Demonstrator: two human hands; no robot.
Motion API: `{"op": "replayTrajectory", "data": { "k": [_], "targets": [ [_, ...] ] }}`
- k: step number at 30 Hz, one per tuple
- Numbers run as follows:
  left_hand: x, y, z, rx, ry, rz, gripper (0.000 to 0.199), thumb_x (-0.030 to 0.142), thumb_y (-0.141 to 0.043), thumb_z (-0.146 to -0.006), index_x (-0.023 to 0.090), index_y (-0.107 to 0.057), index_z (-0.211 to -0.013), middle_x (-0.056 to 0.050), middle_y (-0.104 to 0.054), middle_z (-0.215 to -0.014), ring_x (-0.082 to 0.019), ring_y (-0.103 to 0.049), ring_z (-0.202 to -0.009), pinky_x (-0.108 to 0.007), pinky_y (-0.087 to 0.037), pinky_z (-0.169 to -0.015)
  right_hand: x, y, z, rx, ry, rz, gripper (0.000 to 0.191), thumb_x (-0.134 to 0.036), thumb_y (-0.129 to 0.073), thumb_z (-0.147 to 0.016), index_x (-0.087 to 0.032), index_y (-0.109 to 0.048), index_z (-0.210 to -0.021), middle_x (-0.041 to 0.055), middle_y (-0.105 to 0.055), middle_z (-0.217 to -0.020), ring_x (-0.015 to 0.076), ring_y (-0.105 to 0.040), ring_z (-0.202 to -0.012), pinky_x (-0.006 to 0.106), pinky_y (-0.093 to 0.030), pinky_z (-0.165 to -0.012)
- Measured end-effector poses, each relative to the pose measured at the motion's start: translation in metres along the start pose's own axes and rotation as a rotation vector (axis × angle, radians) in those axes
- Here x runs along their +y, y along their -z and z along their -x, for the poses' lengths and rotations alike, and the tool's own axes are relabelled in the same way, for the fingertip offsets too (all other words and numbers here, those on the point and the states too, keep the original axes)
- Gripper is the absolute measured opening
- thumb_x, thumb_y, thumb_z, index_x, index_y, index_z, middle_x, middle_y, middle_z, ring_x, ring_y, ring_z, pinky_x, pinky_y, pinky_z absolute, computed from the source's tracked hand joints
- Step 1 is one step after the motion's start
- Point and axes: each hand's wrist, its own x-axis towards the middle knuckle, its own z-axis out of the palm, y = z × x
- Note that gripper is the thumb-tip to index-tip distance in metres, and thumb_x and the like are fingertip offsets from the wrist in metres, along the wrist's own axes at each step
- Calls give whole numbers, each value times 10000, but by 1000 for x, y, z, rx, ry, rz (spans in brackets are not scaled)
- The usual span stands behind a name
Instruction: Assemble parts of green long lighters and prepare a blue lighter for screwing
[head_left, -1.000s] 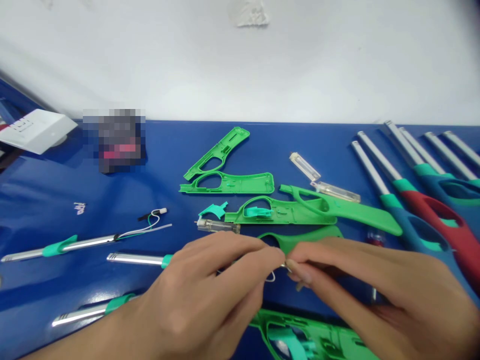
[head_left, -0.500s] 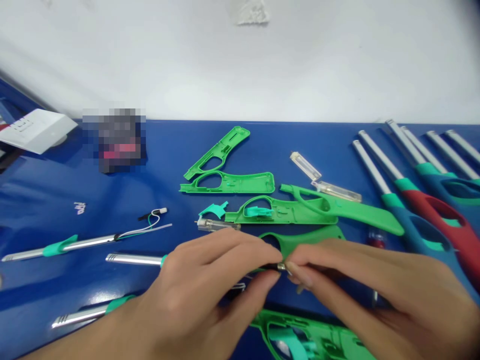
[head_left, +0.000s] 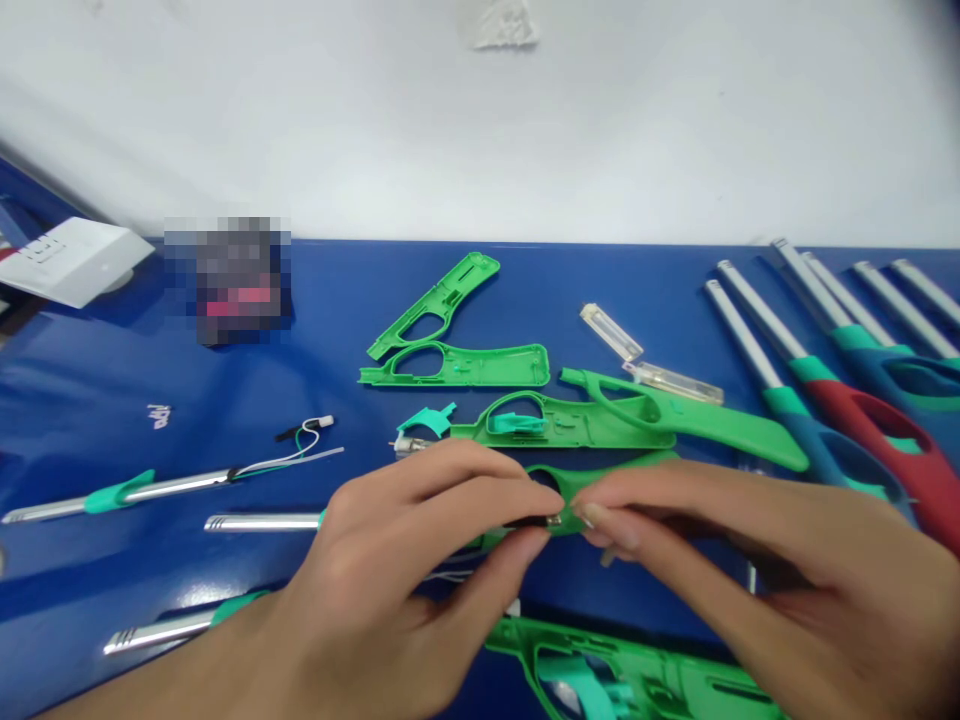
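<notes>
My left hand [head_left: 435,560] is closed in a pinch on a small black part with a metal tip [head_left: 554,520]; the fingers hide most of it. Just to its right, my right hand [head_left: 697,535] pinches something mostly hidden, with a pale thin stub [head_left: 608,556] poking out below the fingertips. A small gap separates the fingertips of both hands. Thin white wires [head_left: 454,574] show under my left hand. Beyond the hands lies a green lighter handle half [head_left: 592,480], and nearer me another green half [head_left: 637,665] with a teal trigger piece in it.
Several green handle halves [head_left: 495,367] lie mid-table. Clear fuel tanks [head_left: 611,333] sit behind them. Finished-looking lighters [head_left: 862,410] line the right side. Metal lighter tubes [head_left: 180,487] lie left, one with wires. A white box [head_left: 79,262] and a blurred dark object [head_left: 241,285] stand at back left.
The fingertips of my two hands have drawn slightly apart, and the metal tip now shows clear of my right fingers. A metal tube by my left hand has slid slightly left.
</notes>
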Motion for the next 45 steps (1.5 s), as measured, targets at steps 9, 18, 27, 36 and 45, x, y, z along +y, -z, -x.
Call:
{"op": "replayTrajectory", "data": {
  "k": [9, 18, 27, 36, 45],
  "targets": [
    [2, 3, 3, -4, 7, 18, 157, 53, -756, -961, 182, -806, -1035, 12, -839, -999, -76, -794, -888, -118, -650, -858, -5, -5, -11, -92, -252, -479, 49, -360, -856, -919, -329, -884, -944, -23, -882, -868, 196, -858, -707, 185, -701, -654],
    [7, 3, -2, -20, 26, 20, 154, 63, -753, -972, 195, -796, -1039, 18, -835, -1004, -72, -790, -885, -110, -645, -852, -2, -1, -9, -169, -265, -478, 139, -420, -860, -940, -290, -896, -975, 25, -880, -857, 238, -857, -717, 233, -709, -594],
    [4, 2, 3, -2, 18, 22, 137, 95, -794, -961, 210, -775, -1033, 62, -840, -970, -49, -799, -860, -70, -632, -881, -3, -4, -5, -89, -269, -472, 75, -368, -855, -940, -330, -914, -966, -11, -856, -768, 199, -813, -604, 232, -705, -569],
    [4, -2, 3, 87, -16, 45, 205, 52, -808, -908, 209, -774, -1036, 88, -837, -966, -29, -796, -847, -33, -596, -929, -11, -6, -9, -16, -308, -458, 77, -325, -889, -875, -382, -885, -824, -77, -799, -657, 103, -755, -545, 67, -593, -547],
    [10, 2, -2, 16, 28, 38, 182, 41, -811, -887, 175, -804, -1010, 40, -843, -960, -45, -802, -843, -39, -603, -891, -14, -8, -7, 12, -338, -484, 111, -325, -942, -783, -424, -892, -768, -66, -848, -740, 143, -806, -590, 93, -622, -576]
  ]
}}
